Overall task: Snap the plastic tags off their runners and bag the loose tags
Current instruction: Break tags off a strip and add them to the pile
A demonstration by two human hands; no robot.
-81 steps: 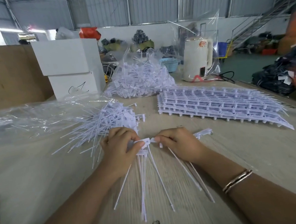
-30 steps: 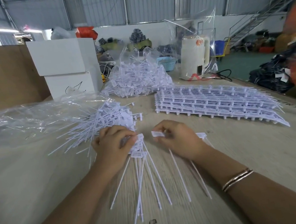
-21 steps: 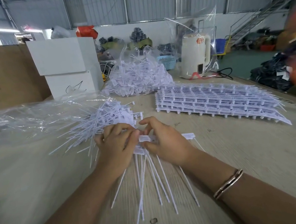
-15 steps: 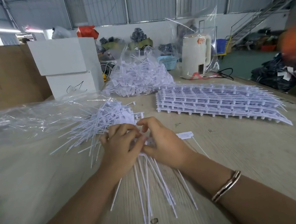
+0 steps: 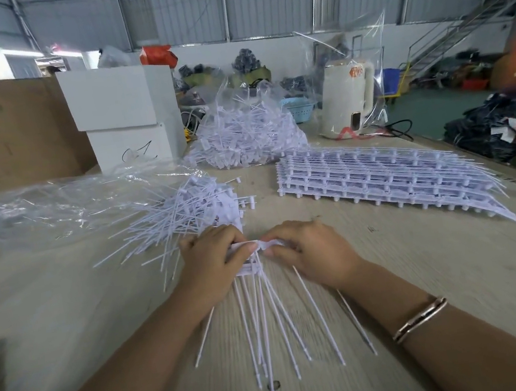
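Note:
My left hand (image 5: 211, 262) grips a bunch of white plastic tags (image 5: 261, 315) by their flat heads, with the long thin tails fanning toward me over the table. My right hand (image 5: 311, 249) pinches a tag head (image 5: 269, 244) right beside the left thumb, and two tails trail under its wrist. A heap of loose tags (image 5: 185, 212) lies just beyond my left hand at the mouth of a clear plastic bag (image 5: 51, 209). A stack of tags on their runners (image 5: 381, 177) lies flat to the right.
A filled clear bag of tags (image 5: 244, 137) stands at the back centre. White boxes (image 5: 127, 114) sit behind the bag on the left, beside a brown board (image 5: 2, 129). A cream kettle (image 5: 347, 98) in plastic wrap stands back right. The wooden table (image 5: 445, 267) ends at the right.
My right hand pulled a tag off to the right, came back against the left hand, and now pinches a tag head beside the bunch. The bunch in my left hand has grown.

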